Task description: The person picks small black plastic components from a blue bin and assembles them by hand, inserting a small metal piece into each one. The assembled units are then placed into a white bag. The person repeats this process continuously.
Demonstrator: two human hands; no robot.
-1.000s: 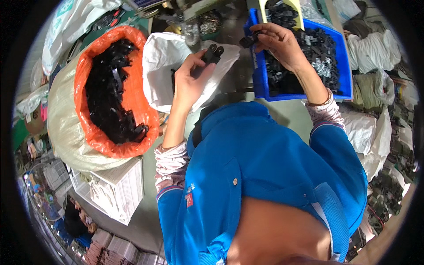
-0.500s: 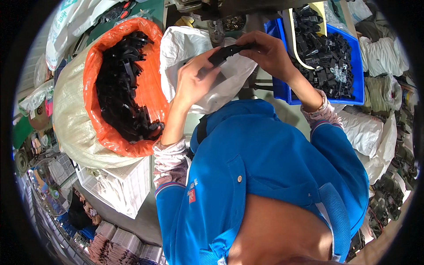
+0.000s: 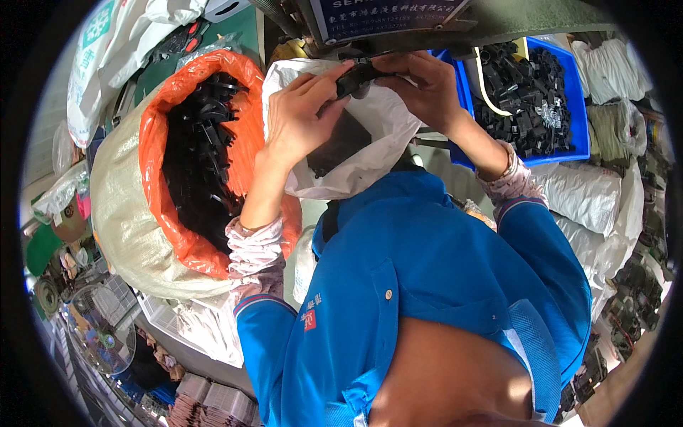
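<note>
Between my hands is a small black plastic part (image 3: pixel 353 78), held right under the lower edge of a machine (image 3: pixel 398 44). My left hand (image 3: pixel 302 114) pinches its left end between thumb and fingers. My right hand (image 3: pixel 425 87) grips the other end, its fingers partly hidden in the machine's shadow. Directly below hangs an open white bag (image 3: pixel 324 186) with dark pieces inside. The part's finer shape cannot be made out.
On the left stands a big woven sack (image 3: pixel 117 196) with an orange liner (image 3: pixel 158 178), full of black plastic parts (image 3: pixel 203 153). A blue bin (image 3: pixel 580 121) of small black pieces (image 3: pixel 523 92) is at the right, with a cream tray (image 3: pixel 486 89) in it.
My view has shifted, so more of the machine shows at the top. Both hands have brought the black part up against the machine's lower edge. The white bag's mouth now shows more widely.
</note>
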